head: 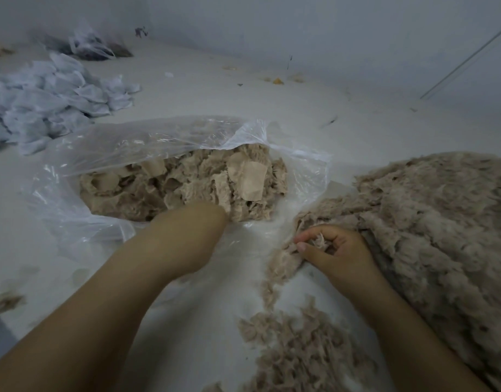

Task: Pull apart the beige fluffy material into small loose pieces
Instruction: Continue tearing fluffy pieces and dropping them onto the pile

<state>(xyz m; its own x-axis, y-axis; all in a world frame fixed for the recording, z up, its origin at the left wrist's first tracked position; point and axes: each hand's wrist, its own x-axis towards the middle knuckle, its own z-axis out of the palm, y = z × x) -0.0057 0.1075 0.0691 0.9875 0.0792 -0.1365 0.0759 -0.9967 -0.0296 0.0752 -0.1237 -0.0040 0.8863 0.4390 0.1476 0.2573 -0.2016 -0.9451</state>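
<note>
A clear plastic bag [108, 154] lies open on the floor, holding a heap of beige fluffy scraps [187, 182]. My left hand [192, 222] reaches into the bag's mouth; its fingers are buried in the scraps and hidden. To the right spreads a big mound of beige fluffy material [430, 222]. My right hand [334, 247] grips a tuft at the mound's left edge, fingers curled round it. Small loose pieces [300, 346] lie on the floor below that hand.
A pile of white fabric bits [51, 103] sits at the far left, with a plastic bag of dark things [88, 45] behind it. Small scraps [277, 80] dot the floor near the back wall. A thin rod [467, 58] leans at the right.
</note>
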